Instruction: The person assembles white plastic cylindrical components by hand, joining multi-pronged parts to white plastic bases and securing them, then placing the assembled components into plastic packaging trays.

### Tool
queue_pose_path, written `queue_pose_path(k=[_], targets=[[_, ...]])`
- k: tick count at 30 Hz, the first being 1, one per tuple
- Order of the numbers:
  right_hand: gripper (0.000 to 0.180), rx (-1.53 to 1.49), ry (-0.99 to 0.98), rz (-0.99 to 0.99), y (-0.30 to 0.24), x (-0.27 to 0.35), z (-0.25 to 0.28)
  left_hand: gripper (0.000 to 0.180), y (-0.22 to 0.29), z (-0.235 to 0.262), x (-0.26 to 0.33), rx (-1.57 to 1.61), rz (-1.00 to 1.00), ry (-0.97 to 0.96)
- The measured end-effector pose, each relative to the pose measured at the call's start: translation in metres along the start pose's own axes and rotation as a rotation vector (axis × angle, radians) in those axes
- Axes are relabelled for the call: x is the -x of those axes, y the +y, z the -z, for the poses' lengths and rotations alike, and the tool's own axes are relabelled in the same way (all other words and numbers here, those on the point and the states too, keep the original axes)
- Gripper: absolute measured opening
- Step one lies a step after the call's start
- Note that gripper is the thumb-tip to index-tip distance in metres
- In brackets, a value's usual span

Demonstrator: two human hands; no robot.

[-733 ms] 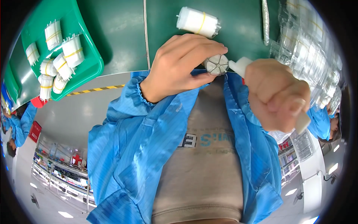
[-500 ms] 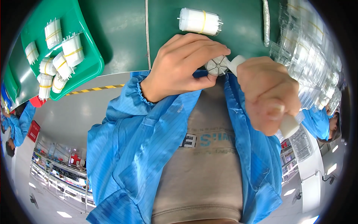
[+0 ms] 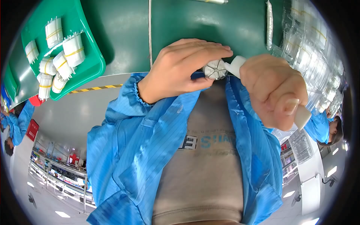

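My left hand (image 3: 183, 71) is closed around a round grey-white piece (image 3: 215, 69), whose face is split into wedge-shaped segments by dark lines. My right hand (image 3: 275, 90) grips a white bottle-like tool (image 3: 235, 66); its narrow tip meets the right edge of the round piece, and its blunt white end (image 3: 302, 117) sticks out below my fist. How far the round piece reaches back into my palm is hidden. Past my hands, a white rod-like bundle (image 3: 215, 1) is cut off by the top of the picture.
At the left, a green tray (image 3: 98, 62) holds several white tube bundles (image 3: 74, 50) with yellow bands. Clear plastic packaging (image 3: 311, 48) is heaped at the right, near a thin silvery strip (image 3: 269, 26). The green table (image 3: 120, 33) ends just before my body.
The banded bundle beyond my hands has shifted away to the top edge. My right hand has moved slightly right, and the tool's tip now touches the segmented face.
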State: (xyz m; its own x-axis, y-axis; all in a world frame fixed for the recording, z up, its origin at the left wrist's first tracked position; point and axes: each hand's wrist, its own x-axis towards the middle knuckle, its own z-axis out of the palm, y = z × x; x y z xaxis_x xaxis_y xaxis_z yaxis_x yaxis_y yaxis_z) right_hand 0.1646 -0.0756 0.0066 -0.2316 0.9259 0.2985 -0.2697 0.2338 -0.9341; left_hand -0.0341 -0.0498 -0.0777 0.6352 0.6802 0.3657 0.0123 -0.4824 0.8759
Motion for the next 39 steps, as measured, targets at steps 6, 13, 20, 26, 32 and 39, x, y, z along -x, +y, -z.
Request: queue_pose_path(k=[6,13,20,26,32,39], targets=[[0.034,0.225,0.091,0.055,0.005,-0.004,-0.018,0.05,0.001,-0.002,-0.005,-0.024,0.026,-0.024],[0.027,0.236,0.121,0.079,0.005,0.0,-0.017,0.05,0.009,0.005,0.0,-0.108,0.146,0.022],[0.046,-0.037,0.051,-0.047,0.004,-0.007,-0.006,0.056,0.004,0.004,-0.002,-0.069,0.088,-0.045],[0.038,0.213,0.041,0.044,0.002,-0.013,-0.018,0.057,0.005,0.003,-0.003,-0.08,0.088,-0.047],[0.031,0.321,0.095,0.15,0.019,-0.006,-0.028,0.055,0.003,0.004,-0.003,-0.041,0.072,-0.044],[0.033,-0.147,0.025,-0.001,0.009,-0.007,0.002,0.045,0.002,0.006,-0.001,-0.085,0.045,0.072]])
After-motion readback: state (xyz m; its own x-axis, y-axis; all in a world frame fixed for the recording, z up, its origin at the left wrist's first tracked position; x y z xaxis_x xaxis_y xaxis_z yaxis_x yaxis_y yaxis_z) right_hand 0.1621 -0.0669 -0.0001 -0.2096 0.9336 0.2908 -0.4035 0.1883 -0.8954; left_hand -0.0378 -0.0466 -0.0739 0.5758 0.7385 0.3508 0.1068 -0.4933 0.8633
